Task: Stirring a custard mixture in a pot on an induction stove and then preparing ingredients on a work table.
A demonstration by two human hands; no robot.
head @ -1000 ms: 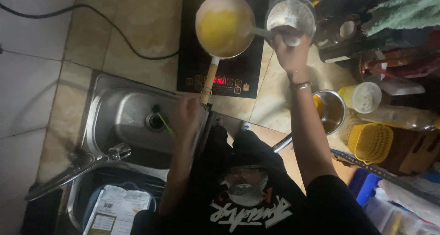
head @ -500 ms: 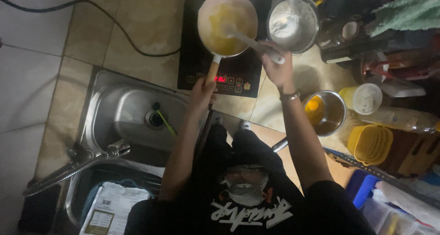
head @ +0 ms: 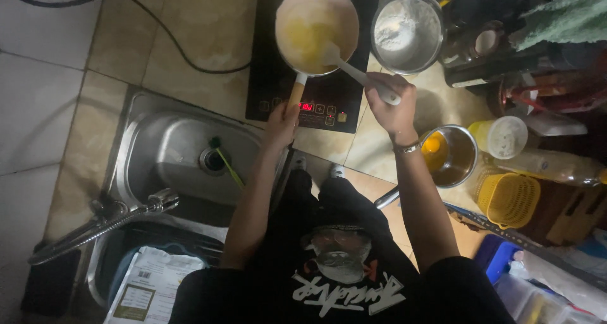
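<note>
Right hand (head: 393, 109) is clenched around the white handle of a spatula (head: 354, 71), arm stretched forward, the blade dipped into the yellow mixture in the saucepan (head: 316, 27). Left hand (head: 281, 118) reaches out and grasps the saucepan's wooden handle, holding it steady on the black induction cooktop (head: 329, 103). Nearer the body, a steel sink (head: 183, 153) with a tap (head: 107, 226) sits left of the arms. On the tiled surface (head: 190, 33), a small pot with an egg yolk (head: 449, 153) stands just right of the wrist; beyond it is a steel bowl of flour (head: 408, 30).
</note>
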